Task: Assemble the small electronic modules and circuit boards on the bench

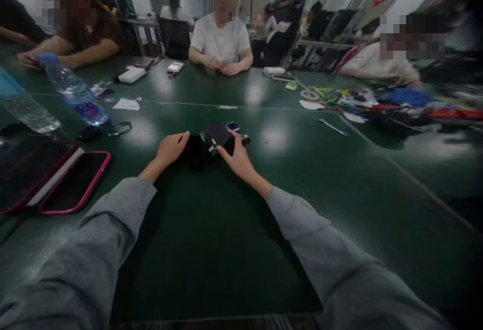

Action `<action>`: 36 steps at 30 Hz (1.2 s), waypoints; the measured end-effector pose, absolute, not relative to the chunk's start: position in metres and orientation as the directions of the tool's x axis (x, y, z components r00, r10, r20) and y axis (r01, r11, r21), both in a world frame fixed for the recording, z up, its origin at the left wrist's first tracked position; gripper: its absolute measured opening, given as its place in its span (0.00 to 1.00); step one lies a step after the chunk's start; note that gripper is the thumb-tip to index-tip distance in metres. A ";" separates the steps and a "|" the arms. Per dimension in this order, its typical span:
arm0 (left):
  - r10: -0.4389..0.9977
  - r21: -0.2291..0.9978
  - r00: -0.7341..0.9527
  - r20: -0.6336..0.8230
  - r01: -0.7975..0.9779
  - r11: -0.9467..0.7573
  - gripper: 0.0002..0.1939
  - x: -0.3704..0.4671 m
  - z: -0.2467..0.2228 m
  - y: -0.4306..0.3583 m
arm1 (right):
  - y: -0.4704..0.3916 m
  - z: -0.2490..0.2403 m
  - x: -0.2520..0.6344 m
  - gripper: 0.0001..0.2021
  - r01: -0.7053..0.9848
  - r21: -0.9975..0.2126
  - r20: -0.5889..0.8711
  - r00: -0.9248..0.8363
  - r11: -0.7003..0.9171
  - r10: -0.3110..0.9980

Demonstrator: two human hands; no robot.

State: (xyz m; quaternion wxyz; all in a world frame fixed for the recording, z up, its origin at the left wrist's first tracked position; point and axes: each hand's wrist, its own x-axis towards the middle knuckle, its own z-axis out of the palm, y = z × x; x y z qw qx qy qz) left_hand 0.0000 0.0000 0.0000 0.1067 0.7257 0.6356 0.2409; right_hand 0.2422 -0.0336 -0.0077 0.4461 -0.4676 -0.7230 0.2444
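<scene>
My right hand grips a black box-shaped device between thumb and fingers, tilted above the table. A small yellow mark and some metallic parts show on its near left edge; its exact kind is unclear. My left hand is closed, fingers together, at the left edge of a thin black rectangular thing that looks like a phone or panel. Its fingertips are partly hidden. Just beyond my right hand lies a small item with a dark screen and light frame, and a small dark piece is beside the fingers.
A dark green table spans the view. At left are water bottles, a red-edged phone case and a short cable. A tangle of cables lies at right, near a thin metal rod. People sit across the table.
</scene>
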 end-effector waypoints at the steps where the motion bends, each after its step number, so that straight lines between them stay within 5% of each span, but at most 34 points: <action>1: 0.974 0.458 0.074 0.215 0.873 -0.167 0.29 0.000 0.000 0.000 | -0.034 -0.008 0.243 0.32 0.460 -0.767 0.422 -0.164 0.448 0.892; 36: 0.977 0.476 0.082 0.197 0.863 -0.169 0.27 0.000 0.001 0.001 | -0.035 -0.009 0.245 0.32 0.446 -0.774 0.410 -0.188 0.449 0.893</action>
